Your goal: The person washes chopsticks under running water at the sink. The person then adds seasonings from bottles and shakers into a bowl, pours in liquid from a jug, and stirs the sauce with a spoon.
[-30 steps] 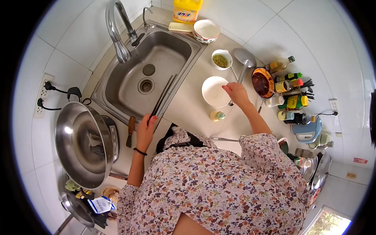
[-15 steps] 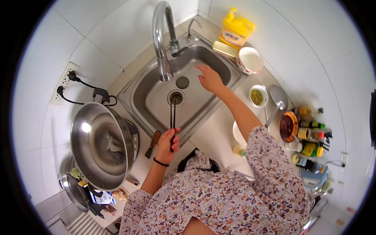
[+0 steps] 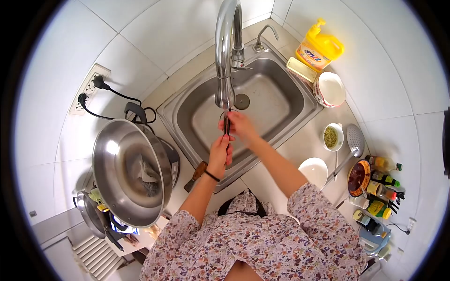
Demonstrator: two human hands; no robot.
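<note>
Head view. Left hand (image 3: 217, 154): fingers curled closed around a pair of slim, dark, straight chopsticks (image 3: 227, 126); black wristband (image 3: 212, 175) at the wrist. Right hand (image 3: 241, 126): slightly blurred, fingers closed about the same chopsticks farther up. Location of chopsticks: above the sink (image 3: 276, 100), near the mouth of the faucet (image 3: 224, 56).

Sink: brushed metal, rounded corners. Faucet: glossy chrome, arched neck. Wok (image 3: 119, 182): wide, polished metal, deep and round, left of the sink. Wooden-handled tool (image 3: 200, 170): brown grip, by the sink's near edge. Detergent jug (image 3: 329, 46): yellow plastic, pump top. Brush (image 3: 302, 69): pale oblong back, bristles beneath. Patterned bowl (image 3: 332, 89): round, pale interior, beside the brush. Small white cup (image 3: 338, 143): round, green bits inside. Slotted ladle (image 3: 355, 137): perforated metal disc, long handle. White bowl (image 3: 313, 171): smooth, round, on the counter. Sauce bowl (image 3: 359, 178): dark red contents, orange-stained rim.
</note>
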